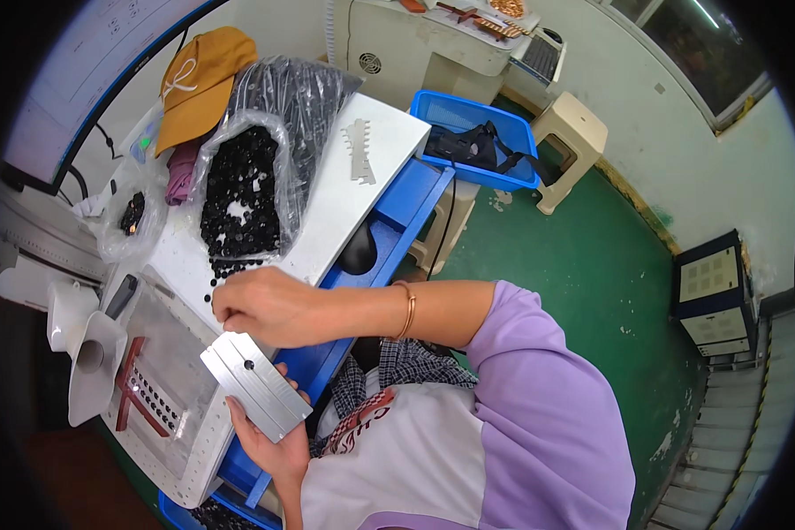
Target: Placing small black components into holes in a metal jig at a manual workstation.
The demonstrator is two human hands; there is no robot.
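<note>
My left hand (278,449) is closed round a silver grooved metal block (254,382), holding it tilted above the edge of the work surface. A small black round piece (249,364) sits on the block's face. Just above it my right hand (269,305), with a bracelet at its wrist, is closed, its fingertips bent down near the block's upper end. Whatever those fingers pinch, if anything, is hidden. Beyond the right hand, small black pieces (238,265) lie loose on the white table beside an open plastic bag of black pieces (247,190).
A framed glass plate (172,353) carries a red-brown bracket (131,389) and rows of black pieces. A monitor (79,79), yellow cap (205,75) and toothed metal plate (359,152) are around the table. Blue drawer (406,203), blue basket (526,132) and stool (574,132) stand beyond.
</note>
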